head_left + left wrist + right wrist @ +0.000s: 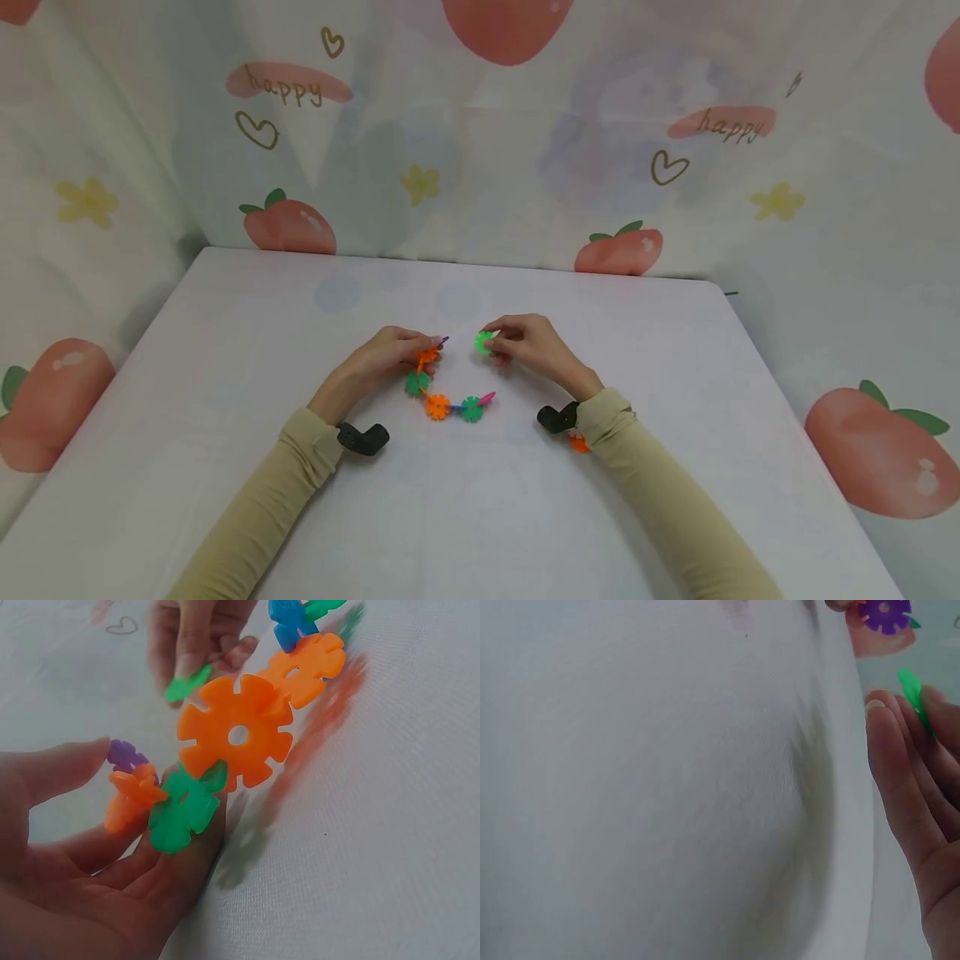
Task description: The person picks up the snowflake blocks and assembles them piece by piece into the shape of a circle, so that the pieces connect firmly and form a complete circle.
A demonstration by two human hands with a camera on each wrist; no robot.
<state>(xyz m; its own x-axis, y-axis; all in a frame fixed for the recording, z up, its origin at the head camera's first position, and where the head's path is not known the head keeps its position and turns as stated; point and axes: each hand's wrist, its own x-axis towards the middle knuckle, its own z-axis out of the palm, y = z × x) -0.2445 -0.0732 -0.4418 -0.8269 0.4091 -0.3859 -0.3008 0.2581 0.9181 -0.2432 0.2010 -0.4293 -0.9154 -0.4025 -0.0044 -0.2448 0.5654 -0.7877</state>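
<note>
A chain of interlocked plastic snowflake discs curves over the white table, in orange, green and blue, with a pink disc at its near end. My left hand holds the far end, where a purple disc is joined to an orange disc. The left wrist view shows part of the chain raised off the cloth. In my right hand, thumb and fingers pinch a single bright green disc. It is apart from the purple disc, a short way to its right.
Near the right wrist lies an orange disc, partly hidden by the sleeve and the black wrist camera. Another black camera is on the left wrist. Behind the white table hangs a printed fabric backdrop.
</note>
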